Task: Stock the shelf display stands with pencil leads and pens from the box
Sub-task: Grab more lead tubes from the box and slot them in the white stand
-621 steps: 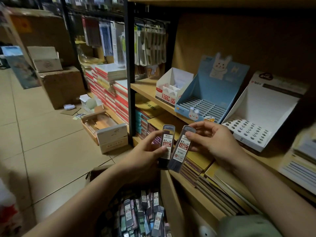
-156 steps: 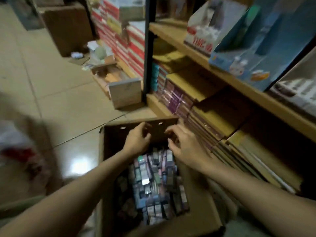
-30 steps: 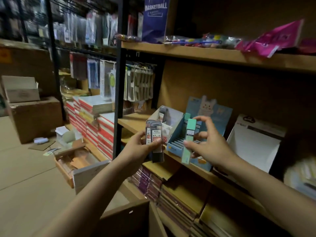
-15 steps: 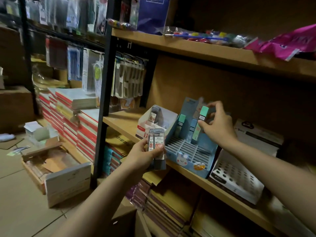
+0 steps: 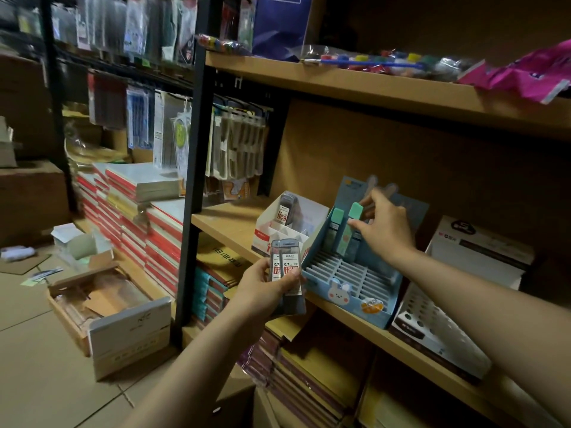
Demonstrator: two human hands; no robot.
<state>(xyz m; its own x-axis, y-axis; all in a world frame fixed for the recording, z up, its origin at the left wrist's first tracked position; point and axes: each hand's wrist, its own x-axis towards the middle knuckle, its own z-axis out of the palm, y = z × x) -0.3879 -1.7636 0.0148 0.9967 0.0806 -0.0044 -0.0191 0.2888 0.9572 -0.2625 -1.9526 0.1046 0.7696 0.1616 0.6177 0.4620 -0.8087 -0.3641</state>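
My left hand (image 5: 262, 290) grips two grey pencil lead cases (image 5: 286, 273) with white and red labels, held upright in front of the shelf edge. My right hand (image 5: 384, 228) pinches a green-capped lead case (image 5: 348, 231) that stands in the back row of the blue rabbit display stand (image 5: 349, 299). Another green-capped case (image 5: 333, 225) stands just left of it. A small white display stand (image 5: 272, 234) to the left holds one grey lead case (image 5: 285, 210). A white stand with round holes (image 5: 432, 322) sits to the right. The stock box is only partly seen at the bottom edge.
The wooden shelf board (image 5: 228, 222) carries the stands; the shelf above (image 5: 370, 88) holds paint sets and pink packs. Notebook stacks (image 5: 148, 217) fill the left and lower shelves. A black upright post (image 5: 193, 180) stands at the left. An open carton (image 5: 108, 313) lies on the tiled floor.
My right hand has lowered the green-capped case into the blue stand's back row beside the first one. My left hand stays in place with its two grey cases.
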